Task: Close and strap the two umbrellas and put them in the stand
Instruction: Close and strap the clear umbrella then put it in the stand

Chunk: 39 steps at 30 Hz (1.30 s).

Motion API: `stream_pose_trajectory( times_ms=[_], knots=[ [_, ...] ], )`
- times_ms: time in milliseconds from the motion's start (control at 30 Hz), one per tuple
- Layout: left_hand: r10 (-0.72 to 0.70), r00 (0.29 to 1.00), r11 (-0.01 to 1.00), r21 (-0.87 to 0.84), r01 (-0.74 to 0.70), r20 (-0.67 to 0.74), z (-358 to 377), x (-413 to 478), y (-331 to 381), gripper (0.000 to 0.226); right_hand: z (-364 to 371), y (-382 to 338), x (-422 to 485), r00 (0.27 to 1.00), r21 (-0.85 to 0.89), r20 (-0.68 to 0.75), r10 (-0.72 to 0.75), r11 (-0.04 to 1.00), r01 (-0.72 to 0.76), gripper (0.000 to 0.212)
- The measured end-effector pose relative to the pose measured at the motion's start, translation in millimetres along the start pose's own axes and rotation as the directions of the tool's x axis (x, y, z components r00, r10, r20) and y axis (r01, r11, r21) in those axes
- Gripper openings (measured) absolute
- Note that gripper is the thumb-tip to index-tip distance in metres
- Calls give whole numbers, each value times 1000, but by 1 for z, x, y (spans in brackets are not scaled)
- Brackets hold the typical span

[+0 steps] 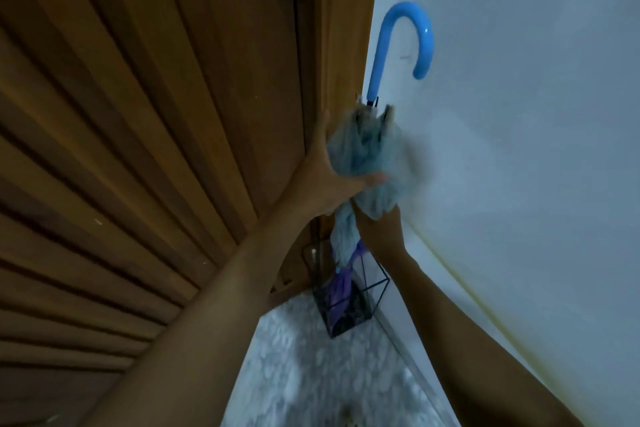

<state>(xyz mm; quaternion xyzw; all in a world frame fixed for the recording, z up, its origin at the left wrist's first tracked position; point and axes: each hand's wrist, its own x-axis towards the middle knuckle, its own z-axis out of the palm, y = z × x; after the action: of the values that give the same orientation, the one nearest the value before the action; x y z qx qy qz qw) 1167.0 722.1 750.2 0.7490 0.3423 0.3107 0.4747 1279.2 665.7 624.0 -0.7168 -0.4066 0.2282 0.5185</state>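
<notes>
A folded light-blue umbrella (372, 156) with a bright blue hooked handle (403, 42) stands upright, its lower end reaching down into the black wire stand (375, 282). My left hand (329, 177) wraps the bunched canopy from the left. My right hand (377, 222) grips the canopy lower down from the right; its fingers are mostly hidden under the fabric. A purple umbrella (341, 291) sits inside the stand. The blue canopy looks blurred and loose.
A ribbed wooden door (156, 114) fills the left side, with its frame right beside the umbrella. A white wall (519, 149) runs along the right. The stand sits in the corner on a grey marbled floor (311, 367).
</notes>
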Motion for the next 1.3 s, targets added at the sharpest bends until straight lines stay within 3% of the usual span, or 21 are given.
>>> stream_pose_trajectory(
  times_ms=[133, 300, 367, 433, 500, 567, 600, 700, 800, 900, 967, 1100, 1300],
  knots=[
    [-112, 994, 991, -74, 112, 5, 30, 28, -66, 105, 16, 66, 24, 986, -30, 108, 125, 992, -122, 33],
    [-186, 982, 973, -140, 186, 13, 74, 38, -146, 76, 30, 142, 26, 970, -42, 142, 200, 980, -196, 21],
    [-223, 975, 968, -115, 221, -6, 93, 36, -172, 57, 32, 162, 22, 950, -62, 155, 272, 962, -265, 31],
    [-228, 973, 972, -64, 226, -31, 111, 34, -194, 44, 31, 172, 18, 951, -63, 186, 246, 969, -238, 41],
    [-230, 973, 972, -45, 229, -34, 126, 31, -215, 46, 31, 186, 16, 968, -63, 177, 175, 984, -167, 36],
    [-238, 971, 971, -42, 237, -32, 138, 29, -232, 51, 33, 206, 16, 953, -89, 171, 248, 968, -236, 10],
    [-247, 968, 969, -41, 245, -39, 143, 28, -240, 52, 35, 217, 15, 935, -113, 169, 311, 949, -295, 9],
    [-290, 957, 954, -78, 289, 1, 158, 22, -270, 47, 34, 247, 11, 934, -240, 80, 348, 916, -321, 41],
    [-335, 941, 938, -87, 337, 41, 169, 16, -294, 43, 32, 266, 10, 954, -518, 64, 292, 827, -218, 37],
    [-326, 943, 942, -61, 330, 65, 181, 11, -313, 52, 30, 275, 10, 909, -611, 169, 381, 764, -207, 35],
    [-317, 946, 946, -51, 321, 73, 187, 10, -322, 56, 30, 281, 8, 872, -585, 222, 436, 775, -239, 34],
    [-345, 931, 937, -11, 349, 119, 200, 11, -342, 51, 30, 288, 5, 884, -450, 199, 423, 841, -301, 50],
    [-359, 925, 933, 83, 351, 123, 217, 14, -367, 47, 37, 304, -1, 951, -294, 74, 299, 918, -266, 19]
  ],
)
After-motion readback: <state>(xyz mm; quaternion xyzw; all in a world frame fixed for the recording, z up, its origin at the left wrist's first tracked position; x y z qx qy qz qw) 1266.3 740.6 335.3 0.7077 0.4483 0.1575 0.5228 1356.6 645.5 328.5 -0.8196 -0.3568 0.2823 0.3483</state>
